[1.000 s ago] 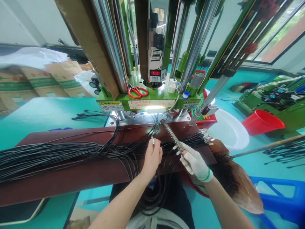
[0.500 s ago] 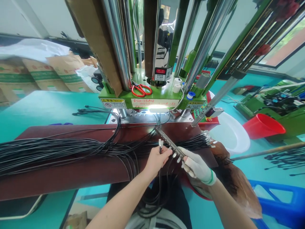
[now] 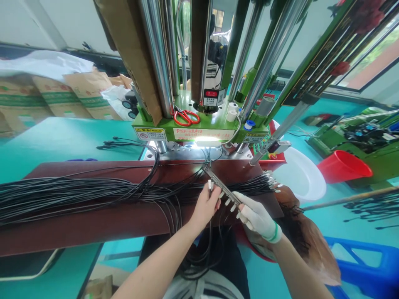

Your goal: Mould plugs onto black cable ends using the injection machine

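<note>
My bare left hand [image 3: 206,204] is closed around black cables, with a silvery connector end [image 3: 210,185] sticking up above the fingers. The cables hang from it toward my lap. In a white glove with a green cuff, my right hand [image 3: 256,214] grips the near end of a narrow metal bar [image 3: 225,189]. Several small silvery connectors [image 3: 231,204] stick out along the bar's left edge, close to my left fingertips. The bar slants up and left toward the machine. A large bundle of black cables [image 3: 77,195] lies across the brown board [image 3: 93,230].
A green press [image 3: 187,133] with steel columns and a lit lamp [image 3: 207,142] stands ahead. Red-handled scissors [image 3: 187,118] rest on it. To the right are connector-tipped cables [image 3: 270,180], a white tub [image 3: 307,178], a red bucket [image 3: 344,167] and a blue stool [image 3: 368,261].
My left hand has shifted slightly, and the connector end now sits lower in its fingers, near the bar. My right hand holds the bar in nearly the same place.
</note>
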A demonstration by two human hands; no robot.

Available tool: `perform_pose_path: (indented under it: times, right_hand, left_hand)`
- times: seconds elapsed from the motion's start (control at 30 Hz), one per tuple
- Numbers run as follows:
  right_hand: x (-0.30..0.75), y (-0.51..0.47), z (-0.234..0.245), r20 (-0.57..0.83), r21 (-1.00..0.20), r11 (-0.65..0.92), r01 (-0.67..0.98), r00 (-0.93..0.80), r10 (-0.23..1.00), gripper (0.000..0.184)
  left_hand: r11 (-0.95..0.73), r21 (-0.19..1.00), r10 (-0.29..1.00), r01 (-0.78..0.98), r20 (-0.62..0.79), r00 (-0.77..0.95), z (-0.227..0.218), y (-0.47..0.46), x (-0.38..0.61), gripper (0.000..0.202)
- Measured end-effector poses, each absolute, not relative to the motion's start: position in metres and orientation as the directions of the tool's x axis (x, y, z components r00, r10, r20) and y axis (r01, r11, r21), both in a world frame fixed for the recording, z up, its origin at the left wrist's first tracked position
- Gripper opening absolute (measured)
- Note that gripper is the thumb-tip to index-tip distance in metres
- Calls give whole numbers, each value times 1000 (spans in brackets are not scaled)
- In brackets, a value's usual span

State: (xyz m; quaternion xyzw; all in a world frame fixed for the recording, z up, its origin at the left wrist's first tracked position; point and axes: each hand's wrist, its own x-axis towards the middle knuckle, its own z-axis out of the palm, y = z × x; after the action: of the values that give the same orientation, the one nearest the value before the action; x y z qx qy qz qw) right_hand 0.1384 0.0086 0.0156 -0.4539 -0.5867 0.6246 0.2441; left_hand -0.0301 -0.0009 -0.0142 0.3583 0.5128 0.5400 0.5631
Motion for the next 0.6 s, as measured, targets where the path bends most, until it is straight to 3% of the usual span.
perform_pose_path:
  times: [0.13, 0.43, 0.6]
  right_hand:
    - [141, 10, 16, -275, -956, -193, 222, -442, 854, 54]
    - [146, 12, 14, -258, -964, -186, 189, -504, 824, 54]
    - [145, 11, 15, -246, -969, -192, 158, -496, 833, 58]
  left_hand:
    - [115, 937, 958, -328, -192, -214, -15, -4, -31, 31]
    - [272, 880, 958, -389, -285, 24, -12, -1, -40, 36]
    - [302, 915, 953, -268, -289, 88, -15, 0, -39, 37]
